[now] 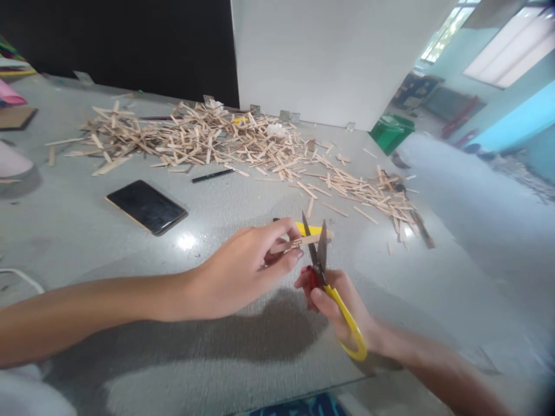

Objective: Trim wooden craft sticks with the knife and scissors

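Note:
My left hand (247, 263) pinches a small wooden stick (323, 236) by one end and holds it level above the grey table (217, 358). My right hand (336, 303) grips yellow-handled scissors (321, 260). Their dark blades point upward and sit slightly apart around the stick near its free end. A yellow object (309, 227) lies on the table just behind the blades, mostly hidden.
A long heap of cut wooden sticks (225, 141) stretches across the back of the table to the right. A dark phone (146, 206) lies at the left, a black pen (212, 175) beyond it. A white board (321, 58) stands behind. A green bin (391, 132) is far right.

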`<state>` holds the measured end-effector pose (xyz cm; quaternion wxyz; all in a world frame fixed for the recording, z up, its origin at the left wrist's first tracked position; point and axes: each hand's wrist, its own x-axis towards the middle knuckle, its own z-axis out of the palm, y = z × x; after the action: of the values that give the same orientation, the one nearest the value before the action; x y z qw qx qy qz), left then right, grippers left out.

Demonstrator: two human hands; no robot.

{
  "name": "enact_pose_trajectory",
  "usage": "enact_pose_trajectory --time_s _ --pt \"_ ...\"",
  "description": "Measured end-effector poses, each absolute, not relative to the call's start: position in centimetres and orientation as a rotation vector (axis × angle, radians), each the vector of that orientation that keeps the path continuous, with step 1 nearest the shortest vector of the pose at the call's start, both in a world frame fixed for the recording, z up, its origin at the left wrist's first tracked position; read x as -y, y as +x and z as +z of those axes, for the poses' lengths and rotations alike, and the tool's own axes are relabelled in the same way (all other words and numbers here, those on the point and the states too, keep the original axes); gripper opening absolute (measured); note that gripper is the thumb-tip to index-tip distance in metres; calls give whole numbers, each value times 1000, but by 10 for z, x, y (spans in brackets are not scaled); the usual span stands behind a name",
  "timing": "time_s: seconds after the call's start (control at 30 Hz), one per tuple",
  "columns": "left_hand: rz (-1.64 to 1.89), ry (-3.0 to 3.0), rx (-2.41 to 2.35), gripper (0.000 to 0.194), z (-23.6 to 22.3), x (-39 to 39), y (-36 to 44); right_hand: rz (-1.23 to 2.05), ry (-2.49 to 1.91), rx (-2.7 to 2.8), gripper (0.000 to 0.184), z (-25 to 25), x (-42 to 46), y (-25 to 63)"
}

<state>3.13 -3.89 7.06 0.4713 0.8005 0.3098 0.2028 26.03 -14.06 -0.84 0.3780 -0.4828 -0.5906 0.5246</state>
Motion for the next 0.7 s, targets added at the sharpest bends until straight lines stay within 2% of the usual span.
enact_pose_trajectory --time_s 0.5,0.7 --pt "558 2045 -821 30 69 40 33 1316 -1258 1566 41 -8 139 260" --pt "605 1961 -800 34 65 41 31 1220 -1313 1622 49 -9 140 259"
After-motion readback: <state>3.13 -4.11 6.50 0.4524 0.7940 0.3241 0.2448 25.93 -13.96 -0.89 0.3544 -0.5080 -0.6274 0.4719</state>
